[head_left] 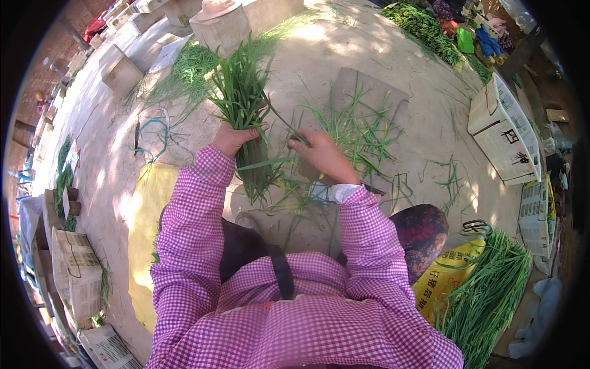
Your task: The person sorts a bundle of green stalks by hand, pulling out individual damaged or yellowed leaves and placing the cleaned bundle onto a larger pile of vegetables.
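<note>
Left hand (pixel 230 138) — wrapped round the leafy green bundle (pixel 241 92), just above the floor (pixel 344 43) | right hand (pixel 322 157) — pinched together on a loose blade (pixel 280 118) beside it | bundle looks light, bendy, easily bruised; mid-length seems the best hold

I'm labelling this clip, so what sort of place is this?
Probably an outdoor work yard for harvested greens: a big heap of long green leaves lies at right, a white plastic crate stands farther off, and the left hand holds a leafy bunch.
</note>
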